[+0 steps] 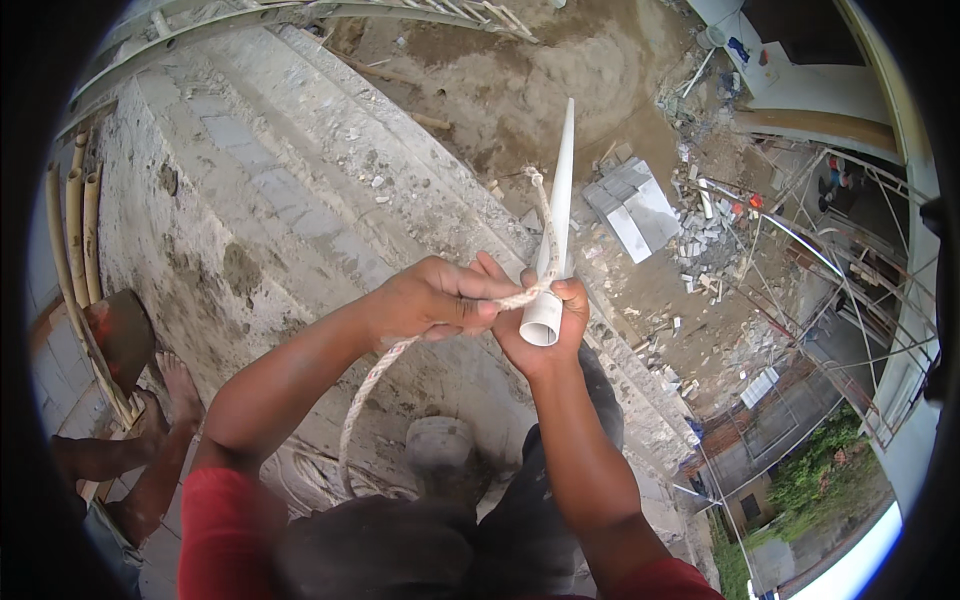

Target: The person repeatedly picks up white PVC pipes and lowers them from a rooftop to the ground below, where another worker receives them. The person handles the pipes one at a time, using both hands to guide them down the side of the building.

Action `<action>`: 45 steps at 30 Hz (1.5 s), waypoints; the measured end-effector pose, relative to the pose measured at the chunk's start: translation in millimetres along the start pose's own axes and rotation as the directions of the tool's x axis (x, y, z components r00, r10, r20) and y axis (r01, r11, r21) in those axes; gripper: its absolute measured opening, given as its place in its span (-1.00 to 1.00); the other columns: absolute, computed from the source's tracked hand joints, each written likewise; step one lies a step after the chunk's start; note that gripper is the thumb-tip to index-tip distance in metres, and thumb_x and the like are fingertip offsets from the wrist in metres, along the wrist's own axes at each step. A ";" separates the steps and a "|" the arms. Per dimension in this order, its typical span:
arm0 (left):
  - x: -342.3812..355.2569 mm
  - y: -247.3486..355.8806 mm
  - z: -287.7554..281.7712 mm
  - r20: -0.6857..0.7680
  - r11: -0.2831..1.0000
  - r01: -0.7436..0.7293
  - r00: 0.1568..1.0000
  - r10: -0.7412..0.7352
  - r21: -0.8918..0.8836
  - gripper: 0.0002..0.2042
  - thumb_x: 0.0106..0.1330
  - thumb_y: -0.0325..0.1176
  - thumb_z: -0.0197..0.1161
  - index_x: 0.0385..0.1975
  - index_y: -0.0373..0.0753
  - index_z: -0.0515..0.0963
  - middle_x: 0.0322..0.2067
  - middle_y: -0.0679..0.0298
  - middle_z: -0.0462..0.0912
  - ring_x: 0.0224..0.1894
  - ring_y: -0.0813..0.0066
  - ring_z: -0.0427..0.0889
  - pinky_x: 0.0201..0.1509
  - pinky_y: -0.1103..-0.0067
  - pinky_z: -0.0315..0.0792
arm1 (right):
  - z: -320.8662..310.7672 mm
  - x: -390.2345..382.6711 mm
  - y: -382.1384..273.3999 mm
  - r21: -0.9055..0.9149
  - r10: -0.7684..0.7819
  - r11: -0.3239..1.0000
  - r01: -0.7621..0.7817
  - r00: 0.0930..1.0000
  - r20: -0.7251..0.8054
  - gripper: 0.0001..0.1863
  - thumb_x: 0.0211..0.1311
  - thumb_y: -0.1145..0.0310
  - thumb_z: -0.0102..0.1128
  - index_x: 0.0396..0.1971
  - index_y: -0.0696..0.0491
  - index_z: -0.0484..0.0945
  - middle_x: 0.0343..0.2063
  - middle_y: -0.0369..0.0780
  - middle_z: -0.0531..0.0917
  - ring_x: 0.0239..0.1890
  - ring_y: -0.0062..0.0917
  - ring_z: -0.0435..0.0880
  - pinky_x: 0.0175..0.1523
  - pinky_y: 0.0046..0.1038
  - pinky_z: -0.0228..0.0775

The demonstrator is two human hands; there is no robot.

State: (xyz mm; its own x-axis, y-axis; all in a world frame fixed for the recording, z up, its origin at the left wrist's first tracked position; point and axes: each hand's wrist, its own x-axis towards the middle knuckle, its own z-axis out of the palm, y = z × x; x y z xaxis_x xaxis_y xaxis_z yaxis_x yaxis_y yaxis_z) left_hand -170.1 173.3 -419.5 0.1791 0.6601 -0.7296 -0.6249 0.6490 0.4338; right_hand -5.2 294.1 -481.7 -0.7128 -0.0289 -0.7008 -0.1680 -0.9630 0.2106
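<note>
Red sleeves (228, 530) are filling the bottom corners, the left hand (435, 298) pinching a pale rope (350, 420) between thumb and curled fingers while the right hand (562, 350) is cupping, half closed, the near end of a white pipe (562, 215). That pipe's pointing from mid-frame toward the top, with the rope crossing it near its open end. Further out, stacked blocks (632, 205) are sitting right of centre, bamboo poles (90, 240) are leaning far left, and somebody's bare foot (178, 385) is showing lower left.
</note>
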 end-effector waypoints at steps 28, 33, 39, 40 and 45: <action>111.8 -18.3 0.4 -0.502 0.942 0.206 0.805 -0.317 -0.265 -0.50 0.39 0.09 0.08 0.01 -0.27 0.47 -0.37 0.27 0.44 -0.50 0.52 0.45 -0.47 0.54 0.37 | 20.6 -66.7 43.9 0.156 0.200 0.959 -0.236 0.955 0.218 -0.67 -0.08 0.13 0.20 -0.38 0.06 0.54 -0.30 -0.26 0.44 -0.35 -0.52 0.34 -0.23 -0.47 0.19; 75.6 26.8 -7.3 -0.558 0.990 -0.106 0.829 0.034 -0.098 -0.73 0.39 -0.17 0.11 -0.14 -0.22 0.57 -0.47 0.44 0.35 -0.58 0.64 0.25 -0.53 0.66 0.16 | 23.3 -60.4 21.5 0.057 0.174 0.982 -0.181 0.979 0.110 -0.66 -0.13 0.12 0.20 -0.42 0.07 0.56 0.07 -0.12 0.48 0.11 -0.33 0.39 0.18 -0.31 0.20; -92.2 57.5 6.7 -0.424 0.869 -0.437 0.758 0.495 0.233 -0.74 0.34 -0.18 0.24 -0.18 -0.25 0.62 -0.55 0.38 0.46 -0.46 0.54 0.49 -0.30 0.57 0.38 | 5.1 -5.6 -14.5 0.094 0.058 0.994 -0.062 0.998 0.038 -0.71 -0.13 0.25 0.19 -0.47 0.19 0.56 0.09 -0.06 0.51 0.03 -0.38 0.57 0.30 -0.22 0.21; -125.5 56.4 10.5 -0.406 0.817 -0.445 0.714 0.571 0.367 -0.75 0.29 -0.17 0.28 -0.21 -0.21 0.65 -0.44 0.31 0.50 -0.36 0.48 0.51 -0.23 0.55 0.39 | 2.6 1.6 -14.6 0.137 0.071 0.988 -0.075 0.997 0.040 -0.72 -0.11 0.29 0.18 -0.45 0.20 0.55 0.02 -0.08 0.55 -0.09 -0.42 0.61 0.22 -0.25 0.30; -276.1 17.5 46.2 -0.329 0.353 -0.127 0.173 0.928 0.927 -0.78 0.01 -0.15 0.49 -0.36 -0.02 0.74 0.07 0.04 0.48 0.21 0.07 0.35 0.15 0.37 0.32 | 6.6 23.1 -8.6 0.217 0.245 0.940 -0.264 0.963 0.110 -0.72 -0.03 0.43 0.13 -0.27 0.22 0.47 -0.19 -0.17 0.63 -0.33 -0.52 0.62 -0.13 -0.42 0.51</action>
State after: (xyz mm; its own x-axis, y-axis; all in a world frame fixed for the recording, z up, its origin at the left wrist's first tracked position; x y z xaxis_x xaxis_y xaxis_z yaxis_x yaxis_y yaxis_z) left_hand -195.4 19.9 -186.1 -0.7992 0.5923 0.1021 0.4612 0.4955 0.7361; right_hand -24.8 303.4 -495.1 -0.8027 -0.2347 -0.5482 -0.1175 -0.8390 0.5312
